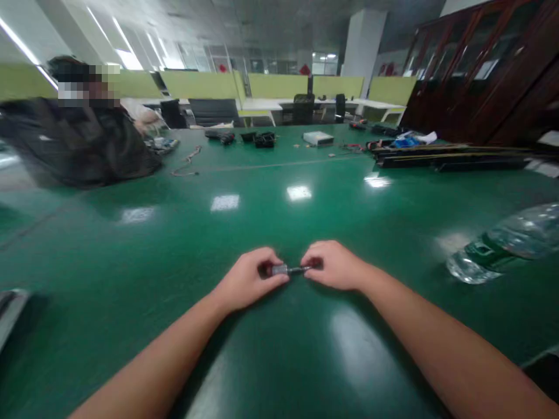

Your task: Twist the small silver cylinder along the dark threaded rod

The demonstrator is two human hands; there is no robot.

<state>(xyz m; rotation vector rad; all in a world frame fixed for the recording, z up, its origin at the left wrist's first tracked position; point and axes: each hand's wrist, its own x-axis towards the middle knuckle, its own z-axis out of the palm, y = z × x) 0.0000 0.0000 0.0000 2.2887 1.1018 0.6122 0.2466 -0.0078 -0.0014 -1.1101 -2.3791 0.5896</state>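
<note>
Between my two hands, just above or on the green tabletop (279,355), lies a small screwdriver (280,269) with a clear greyish handle and a thin dark shaft pointing right. My left hand (247,280) is closed round the handle end, thumb along the near side. At the shaft end, my right hand (335,265) pinches with thumb and fingers. The fingers cover both ends of the screwdriver, so its tip and the butt of its handle are hidden.
A clear plastic bottle with a green label (493,250) lies on its side at the right. A large dark bag (87,145) stands far left, with a person (146,116) behind it. Dark strips (454,158), black devices (264,139) and a white box (318,138) lie at the back.
</note>
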